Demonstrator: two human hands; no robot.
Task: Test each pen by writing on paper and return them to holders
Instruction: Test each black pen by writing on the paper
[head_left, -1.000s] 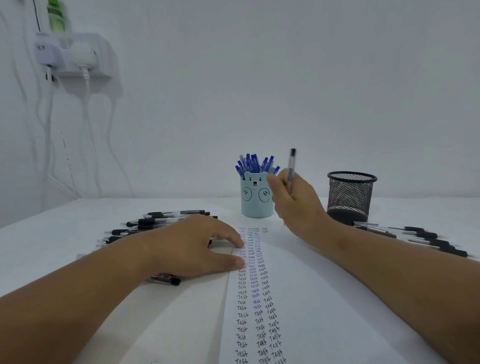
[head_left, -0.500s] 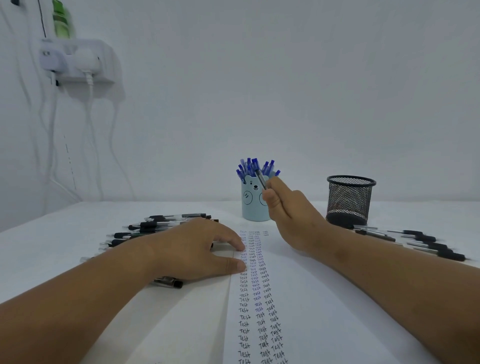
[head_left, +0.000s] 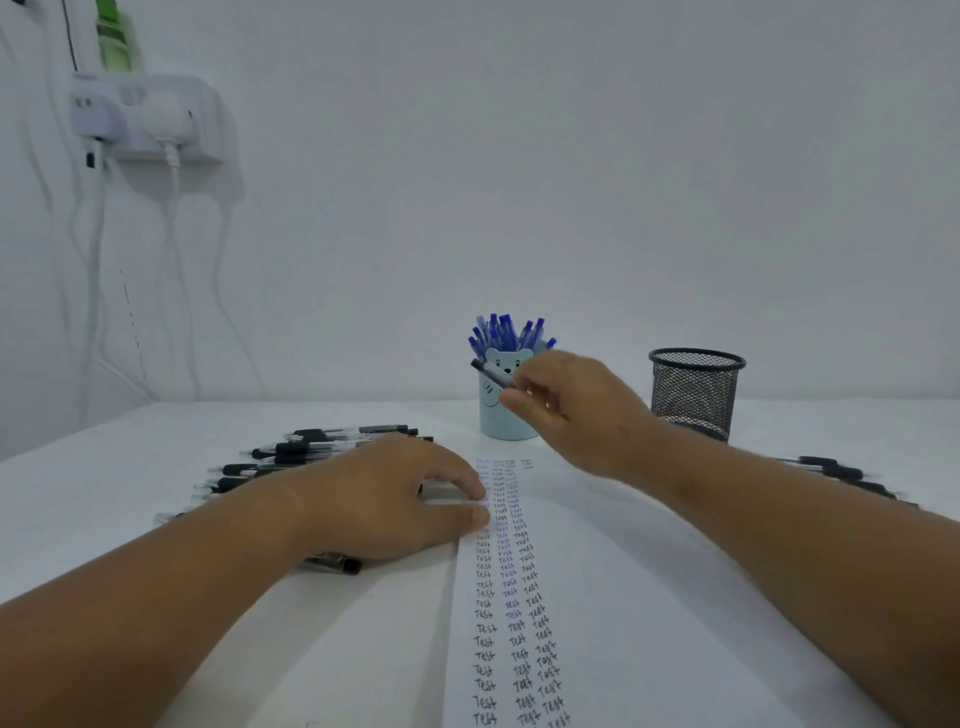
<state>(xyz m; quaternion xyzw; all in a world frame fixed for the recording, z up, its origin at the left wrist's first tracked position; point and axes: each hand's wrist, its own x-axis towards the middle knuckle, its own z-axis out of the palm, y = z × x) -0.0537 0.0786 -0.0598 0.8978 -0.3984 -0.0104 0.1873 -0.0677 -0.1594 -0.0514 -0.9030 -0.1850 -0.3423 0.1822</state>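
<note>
Head view: right hand (head_left: 582, 410) pinches a black pen (head_left: 491, 373) before the bear holder (head_left: 503, 410).
Left hand (head_left: 384, 493) lies flat on the paper (head_left: 519, 597), fingers relaxed. Blue pens (head_left: 506, 332) returned; mesh holder (head_left: 695, 392) apparently empty, black pens (head_left: 311, 447) left on both bench sides.

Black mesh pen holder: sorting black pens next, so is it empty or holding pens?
Apparently empty: nothing rises above the black mesh pen holder rim; bottom unseen.
</note>
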